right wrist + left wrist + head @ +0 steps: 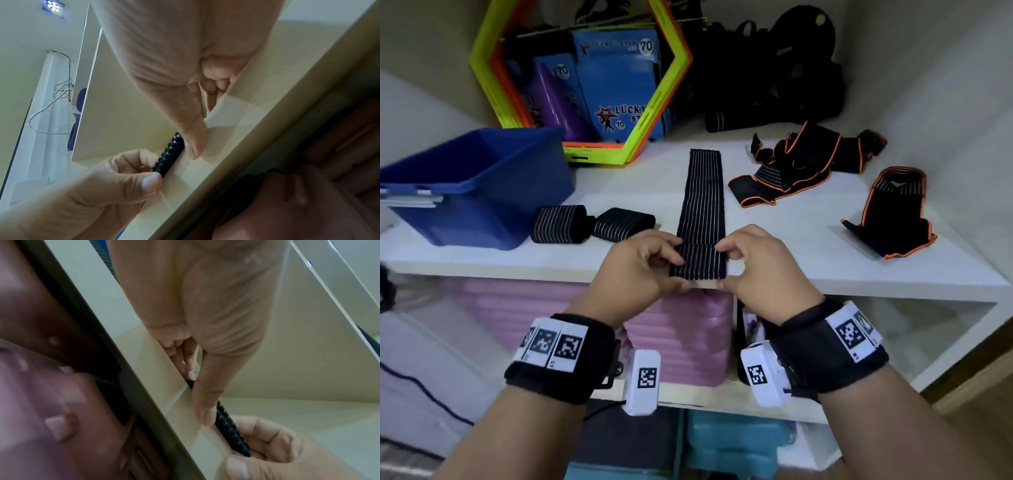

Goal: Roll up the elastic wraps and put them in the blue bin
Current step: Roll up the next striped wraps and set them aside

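White shelf [808,260] carried the clutter. Yellow-green hexagonal frame [482,61] with orange edging stood at the back left, blue "Lucky Star" packets [616,85] and a purple cone [558,102] seen through it. Heap of black gear [774,75] sat back right. Pink ridged blocks [681,342] were stacked on the shelf below, teal ones [732,442] lower down. Right wrist view: ceiling lamp [53,6] and loose white cables [51,104] hanging.

Both forearms rise from the lower corners of the head view and meet at centre frame, each wrist wearing a black band with white tags. The left hand [640,267] and right hand [758,265] face each other, fingers curled, thumbs and forefingers pinching inward.
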### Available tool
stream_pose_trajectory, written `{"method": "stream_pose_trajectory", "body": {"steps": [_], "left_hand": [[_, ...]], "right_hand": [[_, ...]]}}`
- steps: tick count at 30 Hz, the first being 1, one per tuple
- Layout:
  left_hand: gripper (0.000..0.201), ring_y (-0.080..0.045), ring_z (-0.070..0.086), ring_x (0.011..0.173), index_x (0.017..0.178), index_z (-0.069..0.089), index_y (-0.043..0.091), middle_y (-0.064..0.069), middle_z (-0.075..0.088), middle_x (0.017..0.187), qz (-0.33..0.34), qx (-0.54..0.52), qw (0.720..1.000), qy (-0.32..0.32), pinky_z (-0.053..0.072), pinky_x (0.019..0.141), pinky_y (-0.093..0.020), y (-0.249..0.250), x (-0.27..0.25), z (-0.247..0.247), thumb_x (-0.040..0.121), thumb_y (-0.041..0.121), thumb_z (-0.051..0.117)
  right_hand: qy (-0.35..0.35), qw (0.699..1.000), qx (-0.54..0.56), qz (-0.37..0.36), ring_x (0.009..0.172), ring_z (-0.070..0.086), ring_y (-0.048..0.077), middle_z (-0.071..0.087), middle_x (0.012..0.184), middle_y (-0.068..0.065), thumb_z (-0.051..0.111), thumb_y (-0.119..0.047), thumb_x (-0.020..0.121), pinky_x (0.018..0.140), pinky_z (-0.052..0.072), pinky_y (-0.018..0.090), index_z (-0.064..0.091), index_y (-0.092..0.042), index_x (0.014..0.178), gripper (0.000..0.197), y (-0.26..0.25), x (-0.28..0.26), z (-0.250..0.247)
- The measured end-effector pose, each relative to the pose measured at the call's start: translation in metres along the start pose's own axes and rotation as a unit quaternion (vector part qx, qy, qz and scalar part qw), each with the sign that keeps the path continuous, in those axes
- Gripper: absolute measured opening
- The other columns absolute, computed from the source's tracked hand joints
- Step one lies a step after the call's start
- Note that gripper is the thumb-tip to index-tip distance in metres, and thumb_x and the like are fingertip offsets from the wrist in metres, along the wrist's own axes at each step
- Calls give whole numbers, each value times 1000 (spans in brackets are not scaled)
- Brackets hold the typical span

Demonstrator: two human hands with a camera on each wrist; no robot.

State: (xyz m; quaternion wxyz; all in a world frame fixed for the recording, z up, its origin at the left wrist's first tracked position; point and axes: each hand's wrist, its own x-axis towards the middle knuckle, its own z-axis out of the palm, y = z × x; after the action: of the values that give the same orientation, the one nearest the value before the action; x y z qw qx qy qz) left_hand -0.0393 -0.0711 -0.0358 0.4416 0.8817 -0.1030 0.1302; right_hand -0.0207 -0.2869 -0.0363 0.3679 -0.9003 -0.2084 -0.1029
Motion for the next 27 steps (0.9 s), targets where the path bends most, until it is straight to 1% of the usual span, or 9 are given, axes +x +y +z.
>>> {"method": "stream_pose_trajectory", "body": {"steps": [3, 6, 8, 11, 14, 17, 19, 22, 27], "left_hand": [[29, -5, 67, 95, 82, 76, 16, 5, 66, 115, 4, 3, 1000, 7, 52, 83, -19, 0, -1, 0, 60, 11, 95], [38, -12, 69, 97, 98, 77, 18, 7, 70, 114, 9, -19, 1000, 9, 57, 89, -28, -2, -3, 0, 64, 12, 93], [43, -5, 69, 95, 109, 76, 19, 10, 72, 109, 12, -6, 1000, 2, 56, 91, -27, -4, -4, 0, 69, 14, 91], [33, 1, 70, 90, 113, 76, 21, 12, 75, 102, 25, -2, 1000, -6, 57, 89, -25, -4, -4, -4, 82, 13, 82], [28, 2, 69, 94, 120, 73, 27, 14, 76, 101, 42, -3, 999, -2, 55, 88, -22, -6, -4, -3, 93, 19, 70], [32, -6, 69, 98, 127, 66, 31, 11, 76, 102, 46, 13, 999, 27, 56, 91, -31, -10, -5, 0, 95, 33, 63], [28, -4, 70, 88, 123, 67, 30, 10, 77, 91, 32, -3, 998, 57, 56, 86, -31, -9, -4, 3, 95, 32, 65], [20, -6, 68, 73, 111, 71, 26, 9, 73, 78, 9, -20, 995, 100, 56, 77, -32, -5, 0, 8, 92, 32, 69], [20, -4, 68, 75, 102, 79, 19, 11, 73, 76, -12, -41, 991, 127, 57, 80, -31, -6, 4, 10, 88, 33, 74]], "right_hand": [[-10, 1000, 7, 8, 93, 55, 4, 56, 106, -8, 89, -15, 65, 75, 36, -1, 68, -20, 113, 53, -2, -1, -2], [-6, 1000, 3, 10, 95, 59, 7, 59, 106, -7, 89, -18, 66, 78, 41, 6, 69, -21, 113, 51, -1, -1, -1], [2, 1000, 2, 6, 95, 60, 8, 60, 106, -6, 86, -17, 71, 83, 44, 12, 71, -18, 112, 43, -1, -2, 1], [24, 1000, 13, 12, 93, 60, 8, 63, 106, -4, 78, -20, 82, 83, 41, 7, 73, -14, 106, 25, -4, -4, 3], [34, 999, -3, 38, 94, 59, 11, 62, 108, -3, 70, -25, 90, 82, 41, 15, 69, -14, 91, 11, -8, -5, 4], [41, 997, -16, 64, 91, 57, 13, 59, 103, -1, 66, -25, 92, 80, 38, 22, 54, -24, 69, 26, -14, -6, 6], [54, 995, -20, 78, 84, 53, 10, 56, 96, -2, 64, -26, 94, 75, 34, 21, 46, -28, 60, 38, -18, -5, 7], [77, 991, -35, 105, 75, 53, 15, 57, 84, 5, 64, -30, 93, 71, 39, 30, 51, -9, 60, 41, -17, -1, 10], [104, 984, -46, 136, 85, 60, 22, 66, 78, 18, 68, -34, 88, 79, 47, 37, 63, 5, 64, 47, -17, 6, 13]]}}
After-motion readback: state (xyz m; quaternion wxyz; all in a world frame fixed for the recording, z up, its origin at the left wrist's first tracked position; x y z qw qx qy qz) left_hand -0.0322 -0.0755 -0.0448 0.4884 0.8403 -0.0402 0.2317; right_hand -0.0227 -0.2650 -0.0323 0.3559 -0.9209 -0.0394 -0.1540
